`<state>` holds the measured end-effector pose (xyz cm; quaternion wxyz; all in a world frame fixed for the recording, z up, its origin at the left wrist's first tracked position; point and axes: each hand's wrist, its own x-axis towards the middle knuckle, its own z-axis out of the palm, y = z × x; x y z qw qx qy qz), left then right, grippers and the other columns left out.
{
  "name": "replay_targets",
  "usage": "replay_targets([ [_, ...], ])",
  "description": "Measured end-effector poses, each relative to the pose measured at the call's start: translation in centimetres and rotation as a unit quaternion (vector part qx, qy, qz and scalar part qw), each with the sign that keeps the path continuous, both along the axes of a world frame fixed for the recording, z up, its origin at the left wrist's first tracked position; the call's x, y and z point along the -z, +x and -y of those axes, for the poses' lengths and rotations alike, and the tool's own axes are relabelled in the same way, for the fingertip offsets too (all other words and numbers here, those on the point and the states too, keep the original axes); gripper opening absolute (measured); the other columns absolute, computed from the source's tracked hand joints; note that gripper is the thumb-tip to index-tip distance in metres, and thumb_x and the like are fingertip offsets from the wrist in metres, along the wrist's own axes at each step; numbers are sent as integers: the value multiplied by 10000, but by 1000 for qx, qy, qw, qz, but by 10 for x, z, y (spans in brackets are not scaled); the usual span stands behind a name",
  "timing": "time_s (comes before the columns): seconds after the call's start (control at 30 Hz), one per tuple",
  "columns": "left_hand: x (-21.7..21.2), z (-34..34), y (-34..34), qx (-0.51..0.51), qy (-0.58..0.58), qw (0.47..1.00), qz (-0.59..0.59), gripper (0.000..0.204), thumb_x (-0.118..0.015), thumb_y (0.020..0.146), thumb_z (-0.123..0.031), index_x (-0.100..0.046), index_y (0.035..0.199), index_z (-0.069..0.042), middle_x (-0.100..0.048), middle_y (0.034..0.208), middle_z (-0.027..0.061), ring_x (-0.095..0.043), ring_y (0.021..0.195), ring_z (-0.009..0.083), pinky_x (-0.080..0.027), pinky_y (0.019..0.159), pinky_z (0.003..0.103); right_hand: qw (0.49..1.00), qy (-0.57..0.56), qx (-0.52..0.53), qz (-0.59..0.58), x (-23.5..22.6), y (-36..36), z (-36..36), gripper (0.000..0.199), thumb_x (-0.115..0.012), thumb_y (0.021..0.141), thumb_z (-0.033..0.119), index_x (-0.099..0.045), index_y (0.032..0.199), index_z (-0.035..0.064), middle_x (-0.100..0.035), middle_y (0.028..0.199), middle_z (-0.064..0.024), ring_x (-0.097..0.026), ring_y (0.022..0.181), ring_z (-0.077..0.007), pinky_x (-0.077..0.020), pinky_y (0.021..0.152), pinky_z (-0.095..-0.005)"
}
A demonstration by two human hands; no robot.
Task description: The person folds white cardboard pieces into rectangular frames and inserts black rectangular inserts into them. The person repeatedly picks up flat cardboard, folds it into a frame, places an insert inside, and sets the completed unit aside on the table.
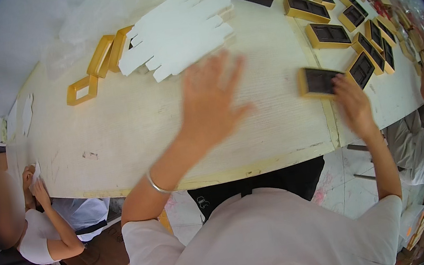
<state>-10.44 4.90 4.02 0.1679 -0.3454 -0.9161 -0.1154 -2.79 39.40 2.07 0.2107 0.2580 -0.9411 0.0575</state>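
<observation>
The right hand [354, 105] pinches a gold box [319, 82] near the counter's [131, 127] front edge; the left hand [211, 100], fingers spread, reaches toward white card blanks [177, 32], likely fetching one.

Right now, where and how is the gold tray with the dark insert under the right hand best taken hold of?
Probably by the gold tray's two long gold edges, from above on the near right side: it lies flat, and the right hand already rests on that corner.

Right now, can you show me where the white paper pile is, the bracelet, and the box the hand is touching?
white paper pile [177, 32], head view, middle of the top sheet.
bracelet [157, 185], head view, silver band on the left wrist.
gold box [319, 82], head view, its dark top.
</observation>
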Motion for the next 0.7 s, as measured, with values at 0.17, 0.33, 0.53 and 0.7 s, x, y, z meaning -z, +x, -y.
replay_targets([
  [0.17,15,41,-63,-86,-66,986,-128,340,-656,826,-208,-609,1135,-74,-634,1117,104,-583,1061,279,-424,946,426,990,-7,137,-17,4,-9,-48,300,-661,773,17,-618,1065,-36,-602,1185,-173,-577,1081,-345,-461,934,-405],
  [0.33,5,54,-61,-41,12,989,-143,129,-679,719,-55,-669,847,-68,-681,845,39,-638,793,207,-517,653,301,995,-57,66,-41,-16,-22,17,370,-694,759,40,-613,1118,7,-556,1249,-160,-554,1113,-336,-448,942,-394],
  [0.53,-27,54,-43,6,120,980,-160,88,-697,726,-61,-693,814,-72,-706,859,49,-670,799,196,-523,619,293,984,-158,-70,-45,-37,-40,111,533,-716,726,60,-561,1237,70,-508,1313,-186,-528,1164,-346,-454,955,-404],
  [0.7,-31,23,41,157,68,943,-284,143,-685,779,-122,-696,907,-57,-674,958,51,-628,772,210,-520,606,273,961,-9,-202,-191,-54,-31,132,417,-647,686,143,-630,1089,35,-561,1175,-170,-569,1039,-303,-484,846,-376],
])
